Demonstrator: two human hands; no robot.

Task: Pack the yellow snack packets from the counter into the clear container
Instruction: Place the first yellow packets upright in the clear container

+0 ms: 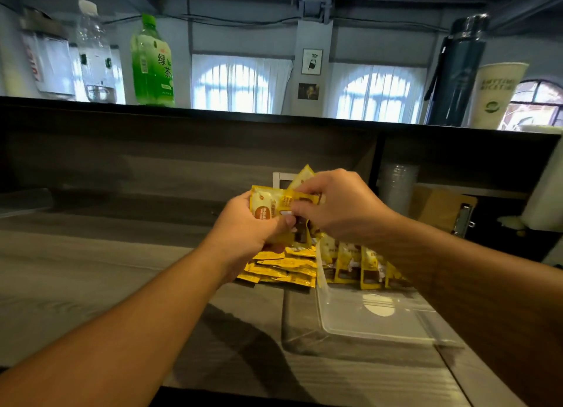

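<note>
Hands meet at centre frame above the grey wood-grain counter (91,284). Left hand (243,227) is closed around a small bundle of yellow snack packets (268,205), fingers wrapped under it and thumb on its face. Right hand (338,205) pinches the upper right edge of the same bundle between thumb and fingertips; one packet corner sticks up behind that hand. Directly below the hands, a loose pile of packets (283,269) lies flat on the counter, touching the left wall of the clear container (380,321). The container sits at lower right of centre, partly under the right forearm. Inside it, a row of packets (356,263) stands upright against the far end; the near part of its floor is bare. Along the raised ledge at the top of the frame stand a clear water bottle (91,50) and a green tea bottle (152,62) at upper left, and a dark flask (457,71) and a paper cup (496,92) at upper right.
</note>
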